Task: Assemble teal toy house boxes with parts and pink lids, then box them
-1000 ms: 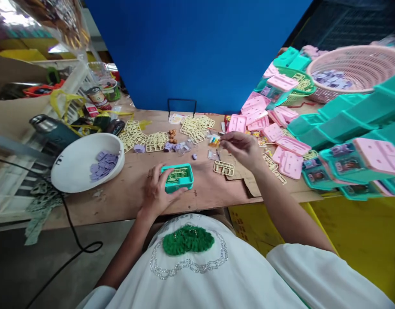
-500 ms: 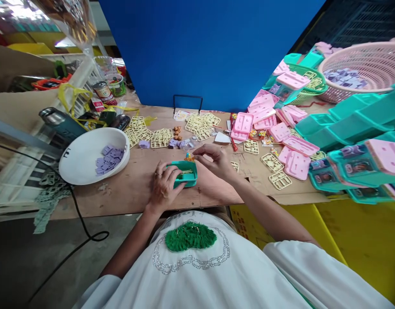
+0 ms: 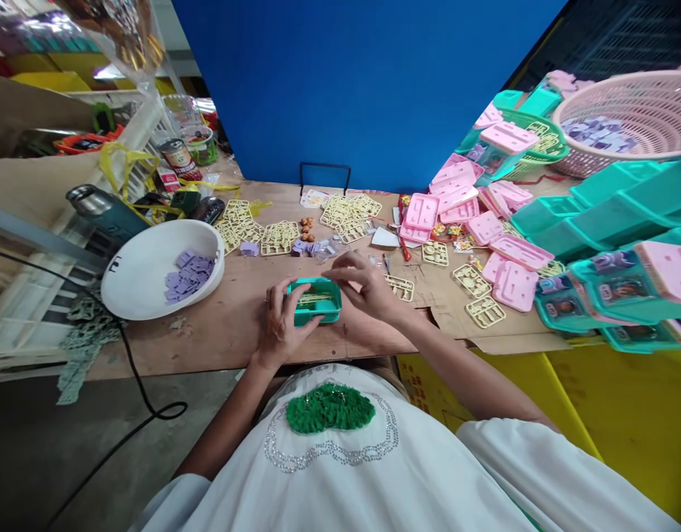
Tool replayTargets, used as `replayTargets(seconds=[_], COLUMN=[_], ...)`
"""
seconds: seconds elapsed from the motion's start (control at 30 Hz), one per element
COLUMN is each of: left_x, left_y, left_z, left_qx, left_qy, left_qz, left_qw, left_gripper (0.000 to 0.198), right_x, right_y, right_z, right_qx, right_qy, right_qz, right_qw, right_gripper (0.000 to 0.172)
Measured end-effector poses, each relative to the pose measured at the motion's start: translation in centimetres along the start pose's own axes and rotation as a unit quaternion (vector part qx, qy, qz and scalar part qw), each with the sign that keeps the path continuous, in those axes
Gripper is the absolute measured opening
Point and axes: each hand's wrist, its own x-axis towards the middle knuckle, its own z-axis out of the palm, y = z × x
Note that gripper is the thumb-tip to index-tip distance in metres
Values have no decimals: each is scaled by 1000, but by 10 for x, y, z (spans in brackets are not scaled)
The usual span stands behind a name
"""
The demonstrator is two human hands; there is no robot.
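A small teal plastic box (image 3: 333, 313) rests near the table's front edge, its top uncovered, with cream plastic pieces (image 3: 312, 298) inside. My left hand (image 3: 282, 314) is closed around the box's left side, thumb at the front wall and fingers over the far side. Just over the box's right rim hovers my right hand (image 3: 367, 288), fingers partly stretched and seemingly apart. No piece shows at its fingertips. Behind the box lie clear plastic packets (image 3: 324, 250) and purple parts (image 3: 305, 247).
Cream part frames (image 3: 351, 214) lie along the back by a blue panel (image 3: 362, 89). A white bowl (image 3: 123, 273) of purple pieces stands left. Pink lids (image 3: 515, 284), stacked teal boxes (image 3: 622, 192) and a pink basket (image 3: 662, 111) crowd the right.
The small orange, yellow and blue piece pinched in my right fingers is no longer visible. My right hand has shifted slightly, its fingers loosened over the box. My left hand still holds the box.
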Motion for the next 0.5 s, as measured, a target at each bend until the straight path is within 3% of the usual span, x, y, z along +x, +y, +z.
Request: replayTargets(seconds=[0.07,0.13,0.23,0.33,0.5], left_x=[3,4,0,-11,-33], left_y=[0,-1,-3,-9,-19], left_z=[2,2,-2,-10,-17], left_qx=[-11,-21,-25,-29,-14], left_qy=[-16,-26,-11,17,44], left_qz=[5,7,-15,-44,-88], left_qw=[1000,999,1000,998,995], left_gripper=[62,65,67,65,57], right_x=[-1,-2,-3,-2,1], right_y=[-9,-14,-8,14,52], right_z=[2,3,-7,-28,-55], right_qx=[-36,-58,-57,-63,4], right_qy=[-54,-64,2,68,105], right_qz=[-37,-46,-20,33,148], right_qw=[997,995,998,995,983], right_gripper=[34,36,36,31,23])
